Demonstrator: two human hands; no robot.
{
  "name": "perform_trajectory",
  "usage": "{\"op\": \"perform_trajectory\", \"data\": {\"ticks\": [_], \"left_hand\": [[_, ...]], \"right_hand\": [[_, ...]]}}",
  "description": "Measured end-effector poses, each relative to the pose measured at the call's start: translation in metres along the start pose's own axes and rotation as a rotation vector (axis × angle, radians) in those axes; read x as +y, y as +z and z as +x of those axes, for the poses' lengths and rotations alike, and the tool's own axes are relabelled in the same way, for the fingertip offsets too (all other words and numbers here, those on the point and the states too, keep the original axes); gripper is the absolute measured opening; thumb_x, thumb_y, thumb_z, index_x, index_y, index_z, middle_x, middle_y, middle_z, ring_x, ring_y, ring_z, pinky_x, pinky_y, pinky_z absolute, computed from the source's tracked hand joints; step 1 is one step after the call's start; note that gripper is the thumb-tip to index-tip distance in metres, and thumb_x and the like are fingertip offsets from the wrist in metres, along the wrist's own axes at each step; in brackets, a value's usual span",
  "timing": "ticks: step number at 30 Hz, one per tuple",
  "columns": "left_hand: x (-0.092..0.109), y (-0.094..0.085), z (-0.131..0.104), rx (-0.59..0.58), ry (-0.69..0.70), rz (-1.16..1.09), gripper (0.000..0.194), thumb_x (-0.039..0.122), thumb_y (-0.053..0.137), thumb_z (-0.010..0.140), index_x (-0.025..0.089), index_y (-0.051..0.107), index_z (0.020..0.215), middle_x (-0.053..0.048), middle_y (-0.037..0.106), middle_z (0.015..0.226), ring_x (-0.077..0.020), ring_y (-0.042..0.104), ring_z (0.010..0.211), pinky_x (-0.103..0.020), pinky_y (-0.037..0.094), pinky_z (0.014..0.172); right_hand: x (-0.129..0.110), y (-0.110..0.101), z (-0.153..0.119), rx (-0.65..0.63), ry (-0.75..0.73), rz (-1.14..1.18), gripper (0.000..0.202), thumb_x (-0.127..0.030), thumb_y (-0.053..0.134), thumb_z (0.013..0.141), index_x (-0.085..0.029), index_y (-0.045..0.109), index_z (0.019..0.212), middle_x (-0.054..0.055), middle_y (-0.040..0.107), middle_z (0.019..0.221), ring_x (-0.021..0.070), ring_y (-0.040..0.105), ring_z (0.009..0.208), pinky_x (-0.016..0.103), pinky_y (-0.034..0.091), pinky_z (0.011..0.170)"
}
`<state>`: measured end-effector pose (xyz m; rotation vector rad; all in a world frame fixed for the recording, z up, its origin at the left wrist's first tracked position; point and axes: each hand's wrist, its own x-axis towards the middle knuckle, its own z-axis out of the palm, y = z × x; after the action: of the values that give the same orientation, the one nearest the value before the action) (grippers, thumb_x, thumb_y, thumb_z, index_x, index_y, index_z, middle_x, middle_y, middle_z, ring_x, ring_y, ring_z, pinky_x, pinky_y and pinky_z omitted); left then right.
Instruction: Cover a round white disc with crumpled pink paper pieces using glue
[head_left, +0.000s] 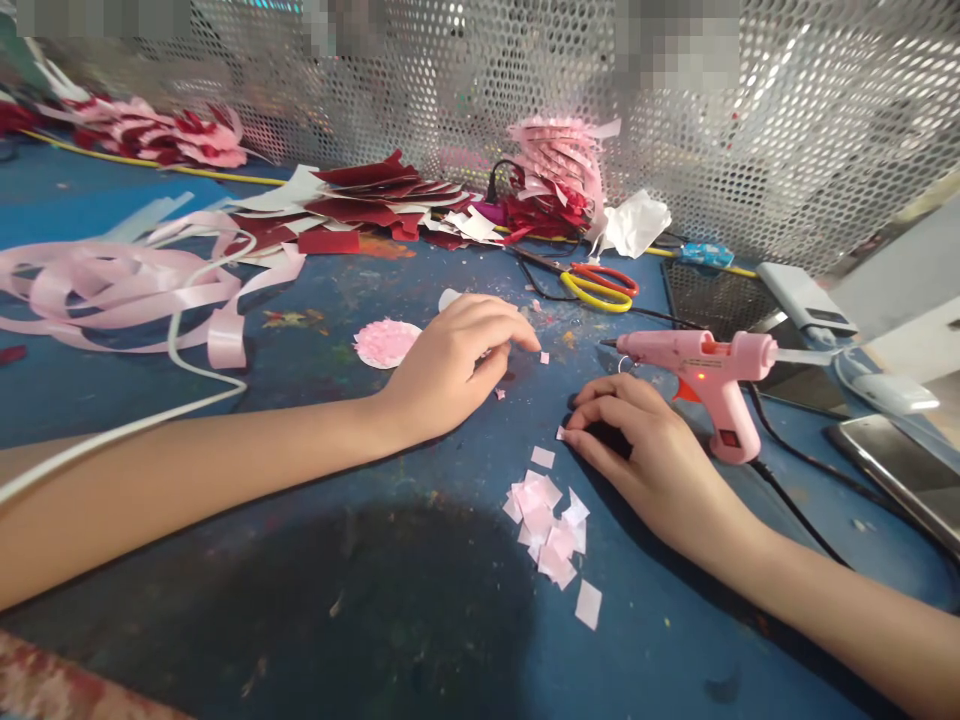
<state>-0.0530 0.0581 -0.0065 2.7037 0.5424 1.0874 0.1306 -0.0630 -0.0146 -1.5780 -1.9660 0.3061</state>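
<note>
My right hand [649, 440] rests low over the table, thumb and forefinger pinching a tiny pink paper square [561, 433]. Just in front of it lies a pile of pink paper squares [540, 505], with one loose square [589, 604] nearer to me. My left hand [465, 365] hovers palm down, its fingers bent and apart, with nothing seen in it. Close to its forefinger tip is another small pink piece [544, 357]. Partly behind that wrist sits a round white disc covered with pink pieces [388, 343]. A pink glue gun [705, 365] lies beyond my right hand, its orange light lit.
Scissors [600, 285] with red and yellow handles lie ahead. Pink ribbon [120, 285] and a white cable [176, 335] spread at left. Red and white sheets [360, 205] are stacked at the back, before a perforated metal screen [465, 90]. A phone [900, 470] lies at right.
</note>
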Motion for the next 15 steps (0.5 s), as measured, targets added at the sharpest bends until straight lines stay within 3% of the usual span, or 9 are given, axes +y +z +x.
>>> {"op": "perform_trajectory", "data": {"ticks": [7, 12, 15], "left_hand": [[0.0098, -0.0038, -0.0037, -0.050, -0.045, -0.094, 0.016, 0.009, 0.050, 0.087, 0.017, 0.062, 0.093, -0.002, 0.066, 0.096, -0.0140, 0.059, 0.096, -0.028, 0.046, 0.087], [0.0087, -0.0037, -0.0035, -0.095, -0.226, -0.255, 0.017, 0.016, 0.046, 0.090, 0.017, 0.062, 0.096, -0.001, 0.066, 0.090, -0.0105, 0.064, 0.077, -0.020, 0.051, 0.068], [0.0084, -0.0040, -0.0023, -0.077, -0.291, -0.368, 0.018, 0.017, 0.044, 0.091, 0.017, 0.059, 0.100, -0.002, 0.067, 0.090, -0.0106, 0.065, 0.078, -0.019, 0.052, 0.066]], "right_hand": [[-0.0027, -0.0021, -0.0044, 0.120, 0.092, 0.155, 0.005, -0.024, 0.054, 0.087, -0.022, 0.057, 0.084, -0.002, 0.061, 0.075, 0.0108, 0.055, 0.065, 0.023, 0.043, 0.058], [-0.0029, -0.0013, -0.0059, 0.166, 0.102, 0.189, 0.003, -0.025, 0.057, 0.085, -0.023, 0.057, 0.084, -0.003, 0.061, 0.072, 0.0097, 0.055, 0.062, 0.021, 0.042, 0.054], [-0.0034, -0.0017, -0.0063, 0.163, 0.081, 0.178, 0.003, -0.025, 0.057, 0.085, -0.023, 0.058, 0.083, -0.003, 0.061, 0.072, 0.0095, 0.054, 0.062, 0.021, 0.042, 0.055]]}}
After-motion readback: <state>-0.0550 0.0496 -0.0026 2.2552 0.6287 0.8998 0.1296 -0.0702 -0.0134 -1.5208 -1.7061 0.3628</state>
